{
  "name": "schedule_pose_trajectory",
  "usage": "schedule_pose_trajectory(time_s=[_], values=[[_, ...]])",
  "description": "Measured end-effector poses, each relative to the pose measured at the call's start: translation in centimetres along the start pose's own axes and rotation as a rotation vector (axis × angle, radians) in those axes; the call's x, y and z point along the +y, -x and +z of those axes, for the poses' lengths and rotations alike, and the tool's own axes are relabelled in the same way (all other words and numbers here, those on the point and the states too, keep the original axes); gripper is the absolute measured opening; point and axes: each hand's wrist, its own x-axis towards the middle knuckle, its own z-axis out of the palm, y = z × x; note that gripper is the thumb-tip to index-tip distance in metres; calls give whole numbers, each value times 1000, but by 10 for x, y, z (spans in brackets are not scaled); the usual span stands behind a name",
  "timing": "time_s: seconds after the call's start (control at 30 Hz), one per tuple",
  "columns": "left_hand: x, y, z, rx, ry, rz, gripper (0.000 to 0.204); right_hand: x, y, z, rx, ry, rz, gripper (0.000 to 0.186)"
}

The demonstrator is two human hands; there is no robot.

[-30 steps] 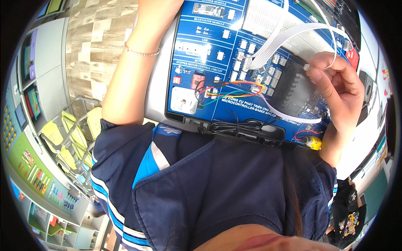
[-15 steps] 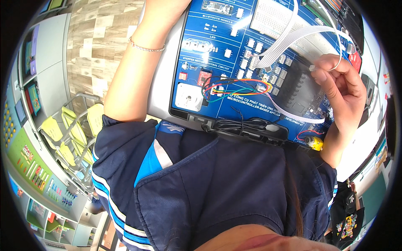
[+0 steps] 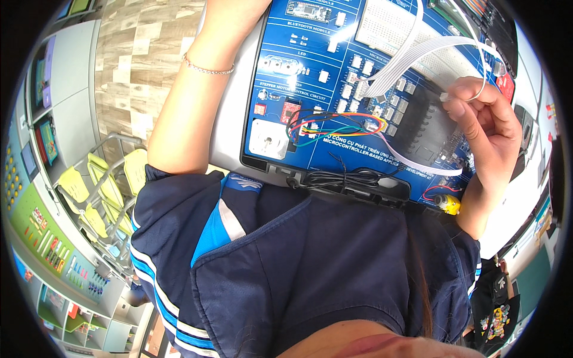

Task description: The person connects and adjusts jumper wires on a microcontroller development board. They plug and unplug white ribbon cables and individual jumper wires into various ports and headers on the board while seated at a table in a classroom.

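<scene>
Between the thumb and forefinger of my right hand (image 3: 490, 122) is a thin white cable, pinched near its small white plug (image 3: 444, 96). The plug hangs above the right part of a blue electronics training board (image 3: 352, 149), over a dark block on it. My left arm reaches up along the board's left side. Only the wrist end of my left hand (image 3: 242, 11) shows at the top edge; its fingers are out of the picture. A white ribbon cable (image 3: 418, 53) arches from connectors mid-board toward the right. Above it lies a white breadboard (image 3: 382, 30).
Coloured jumper wires (image 3: 340, 128) loop near a stepper motor (image 3: 267, 138). A bundled black cable (image 3: 352, 178) lies along the near edge, a yellow motor (image 3: 447, 204) at the near right corner. Green folding chairs (image 3: 104, 179) stand at left; another person (image 3: 495, 304) is at lower right.
</scene>
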Motion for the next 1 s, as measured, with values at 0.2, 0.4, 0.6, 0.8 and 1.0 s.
schedule_pose_trajectory(time_s=[0.2,0.4,0.6,0.8,1.0], values=[[1,1,1,-1,-10,23,25,1,0,-2,-9,-20,-8,23],[0,-1,3,6,70,7,24,-1,-1,-2,8,-19,19,23],[-4,-3,1,-44,85,-11,24,8,2,-5,-4,34,9,25],[-12,-6,-2,-79,153,-3,25,8,0,-7,-45,65,-11,25],[-16,-3,-3,-114,163,-7,27,8,2,-8,-92,100,-10,23]])
